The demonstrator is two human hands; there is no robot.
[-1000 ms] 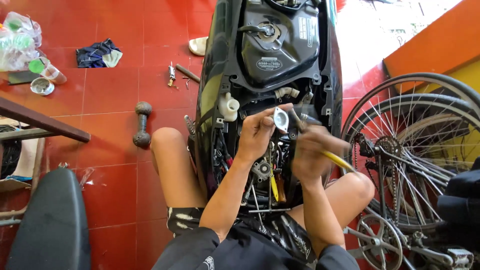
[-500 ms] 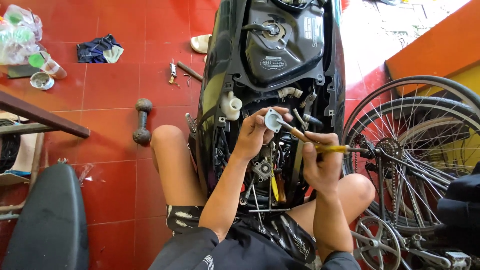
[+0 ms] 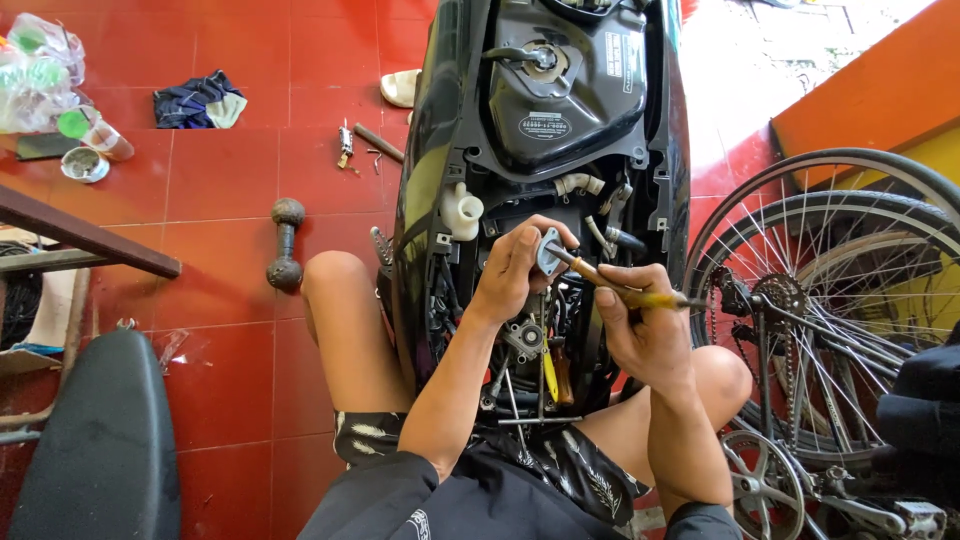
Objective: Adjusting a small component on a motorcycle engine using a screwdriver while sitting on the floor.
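Note:
I sit on a red tile floor in front of a black motor scooter [image 3: 560, 100] with its engine bay exposed. My left hand [image 3: 515, 270] grips a small round silver metal part [image 3: 549, 252] and holds it up before the open bay. My right hand [image 3: 645, 325] holds a yellow-handled screwdriver [image 3: 625, 290], its tip resting against that metal part. Beneath the hands, engine parts and wires [image 3: 530, 345] show between my knees.
A bicycle [image 3: 830, 330] stands close on the right. On the floor at left lie a dumbbell [image 3: 285, 243], small tools [image 3: 362, 145], a cloth [image 3: 198, 100], cups and bottles [image 3: 60, 90]. A black seat [image 3: 90, 440] and a bench edge [image 3: 85, 240] sit lower left.
Both hands have shifted slightly left and down together; the screwdriver tip stays at the metal part, and my right hand has dropped lower.

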